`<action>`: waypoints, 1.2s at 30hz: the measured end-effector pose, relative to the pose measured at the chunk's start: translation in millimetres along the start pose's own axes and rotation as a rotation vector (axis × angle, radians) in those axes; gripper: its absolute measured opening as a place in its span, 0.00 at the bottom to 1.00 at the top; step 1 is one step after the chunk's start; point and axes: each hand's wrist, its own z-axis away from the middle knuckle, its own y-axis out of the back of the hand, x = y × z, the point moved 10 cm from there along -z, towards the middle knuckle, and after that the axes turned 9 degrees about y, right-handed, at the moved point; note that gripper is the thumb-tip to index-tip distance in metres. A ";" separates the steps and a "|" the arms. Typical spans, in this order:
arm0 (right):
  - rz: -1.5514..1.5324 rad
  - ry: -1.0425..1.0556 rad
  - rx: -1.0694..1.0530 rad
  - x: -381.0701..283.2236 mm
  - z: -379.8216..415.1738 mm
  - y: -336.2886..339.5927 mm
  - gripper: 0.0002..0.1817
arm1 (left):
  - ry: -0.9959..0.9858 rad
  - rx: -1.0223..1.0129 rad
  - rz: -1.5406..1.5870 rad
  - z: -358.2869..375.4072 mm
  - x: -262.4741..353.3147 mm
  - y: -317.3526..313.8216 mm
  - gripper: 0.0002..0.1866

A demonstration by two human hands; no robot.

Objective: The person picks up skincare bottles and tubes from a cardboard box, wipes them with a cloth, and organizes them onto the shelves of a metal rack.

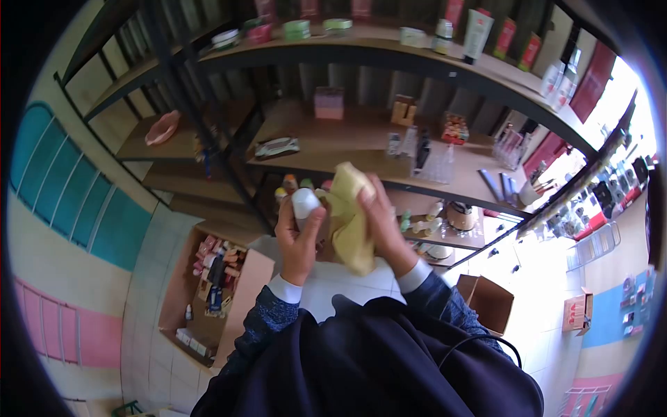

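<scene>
My left hand is closed around a small container with a white rounded cap, its lower part hidden by the fingers. A yellow cloth hangs from my right hand, whose fingers grip it near the top. Motion blurs the cloth's lower end. The two hands are close together at chest height, the cloth's left edge right beside the white cap. Behind them runs the front of a wooden shelf.
Jars and tubes stand on the upper shelf. Below left, a cardboard box holds many small cosmetics items. Another open cardboard box sits on the floor at right. Clear acrylic stands and brushes occupy the middle shelf's right side.
</scene>
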 end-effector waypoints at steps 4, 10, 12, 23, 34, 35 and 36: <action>0.270 0.079 0.178 -31.9 34.4 71.0 0.26 | 0.179 0.022 0.488 6.3 -21.4 -91.8 0.19; -1.079 -0.526 0.385 13.0 64.6 157.9 0.21 | 0.224 -0.019 0.619 21.4 -29.4 -210.0 0.22; -0.806 -0.368 0.339 -3.4 68.6 195.4 0.22 | 0.187 -0.065 0.578 20.0 -16.3 -236.6 0.22; 0.173 -0.103 0.154 -110.6 67.4 274.3 0.37 | 0.161 -0.415 0.303 14.1 -23.6 -350.6 0.35; 0.316 0.143 0.605 -143.7 77.7 328.2 0.30 | 0.035 -0.654 0.528 -63.1 94.3 -409.9 0.18; 0.233 0.134 0.644 -138.0 83.9 334.6 0.29 | -0.033 -0.630 0.487 -82.5 116.4 -414.4 0.20; 0.212 0.114 0.633 -133.5 88.7 337.6 0.28 | -0.108 -0.616 0.425 -103.6 135.4 -424.1 0.21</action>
